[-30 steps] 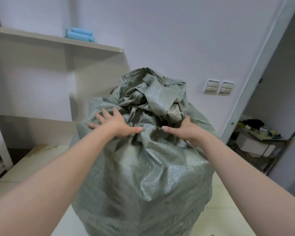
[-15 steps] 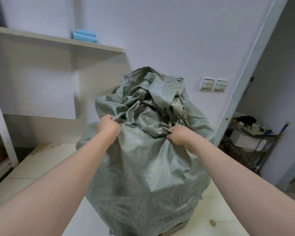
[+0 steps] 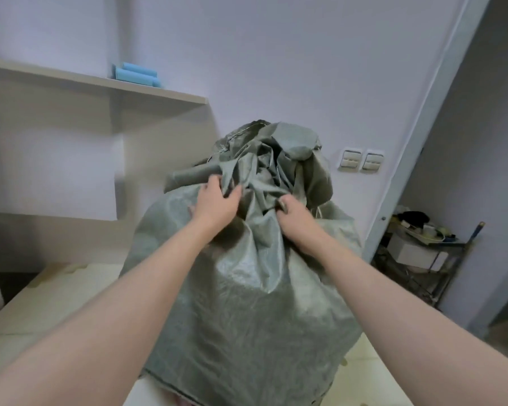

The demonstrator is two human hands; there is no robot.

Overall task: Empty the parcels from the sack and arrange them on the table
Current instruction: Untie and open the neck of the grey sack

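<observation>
A big grey-green woven sack point(image 3: 247, 303) stands upright and full on the pale table point(image 3: 56, 303) in front of me. Its crumpled, bunched top rises toward the wall. My left hand point(image 3: 217, 203) grips folds of the fabric near the top on the left. My right hand point(image 3: 294, 215) is clenched on a fold just right of it. The parcels inside are hidden by the fabric.
A white wall shelf point(image 3: 100, 83) at upper left carries light blue rolls point(image 3: 137, 74). Two wall switches point(image 3: 361, 161) sit right of the sack. Beyond a door frame point(image 3: 417, 159) at right stands a cluttered metal rack point(image 3: 423, 247).
Both hands went from lying flat on the sack to closing on its fabric, then shifted up and closer together at the bunched top. The sack's top folds have been pulled about.
</observation>
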